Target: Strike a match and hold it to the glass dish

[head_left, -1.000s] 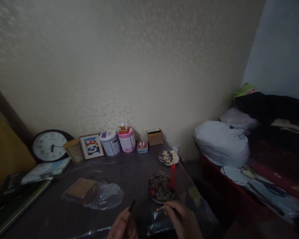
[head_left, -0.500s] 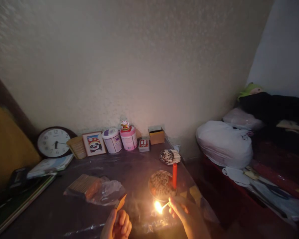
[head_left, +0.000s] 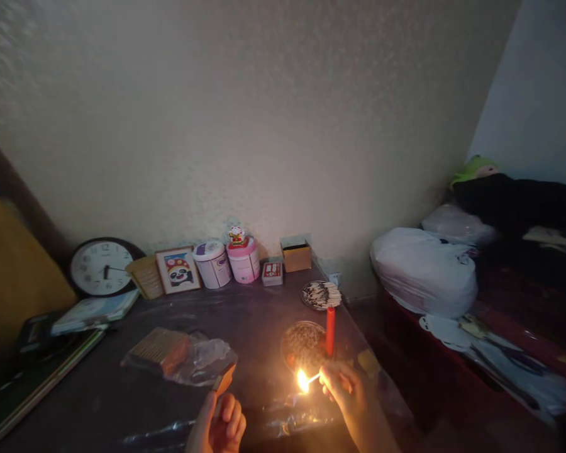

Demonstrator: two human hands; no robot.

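**Lit match held beside a red candle on a dark table**

Two bare hands show at the bottom edge. The right hand [head_left: 344, 393] pinches one thin wooden match [head_left: 312, 379] between thumb and fingertips; its far end burns with a bright orange flame, just in front of a round metal dish [head_left: 296, 347] filled with spent matches. One upright red wax candle [head_left: 330, 331], unlit, stands at the right rim of that dish, near the flame but not touching it. The left hand [head_left: 217, 428] has its fingers curled around one small flat matchbox [head_left: 224, 380], held upright above the dark plastic-covered table [head_left: 122, 402].

A second round plate [head_left: 321, 295] heaped with pale matchsticks sits behind the candle. One crumpled clear plastic bag [head_left: 183, 358] holding a stack of wooden sticks lies to the left. Along the wall stand one round wall clock [head_left: 101, 268], one framed panda picture [head_left: 178, 270], two lidded tubs, one white [head_left: 212, 265] and one pink [head_left: 244, 260], one small red tin [head_left: 272, 274] and one open cardboard box [head_left: 296, 254].
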